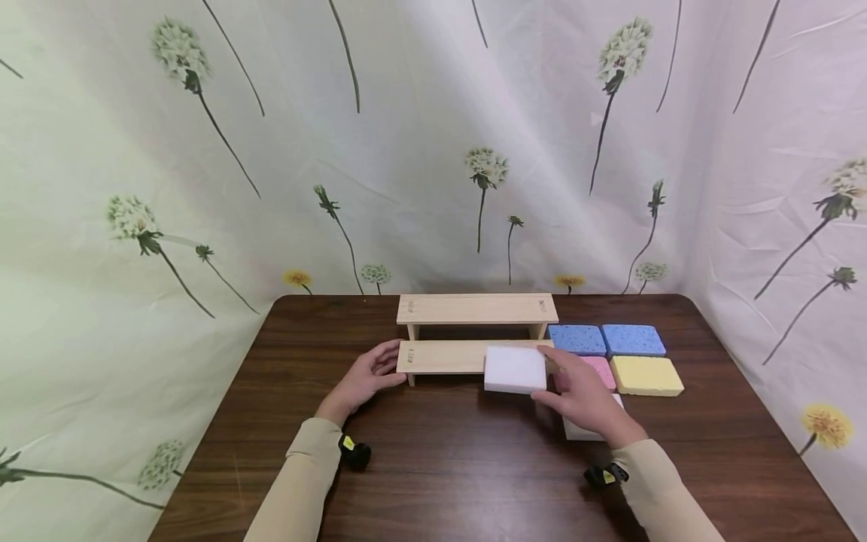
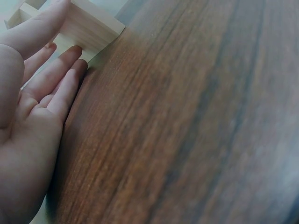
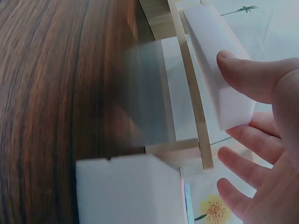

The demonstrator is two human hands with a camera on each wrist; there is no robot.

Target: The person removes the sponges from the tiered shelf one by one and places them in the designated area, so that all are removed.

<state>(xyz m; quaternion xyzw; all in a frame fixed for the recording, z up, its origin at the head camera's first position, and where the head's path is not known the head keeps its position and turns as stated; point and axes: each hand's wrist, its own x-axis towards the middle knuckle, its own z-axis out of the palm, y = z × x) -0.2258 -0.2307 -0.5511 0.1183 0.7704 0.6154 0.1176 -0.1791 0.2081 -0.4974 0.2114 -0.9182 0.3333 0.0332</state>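
Note:
My right hand (image 1: 584,397) pinches a white sponge (image 1: 515,369), thumb on its near side and fingers at its right end. The sponge overlaps the right part of the front wooden shelf (image 1: 443,357) in the head view. Seen from the right wrist, the white sponge (image 3: 219,60) is tilted over the shelf board (image 3: 194,102). At the shelf's left end rests my left hand (image 1: 366,379), its fingers fairly straight along the end leg and the thumb at the front. The left wrist view has those fingertips (image 2: 77,65) right at the wooden shelf (image 2: 88,28).
A second wooden shelf (image 1: 474,308) stands behind the front one. To the right lie two blue sponges (image 1: 577,340) (image 1: 634,341), a yellow sponge (image 1: 646,376) and a pink sponge (image 1: 599,373). Another white sponge (image 1: 581,431) is partly hidden beneath my right hand. A patterned curtain (image 1: 420,150) hangs behind the table.

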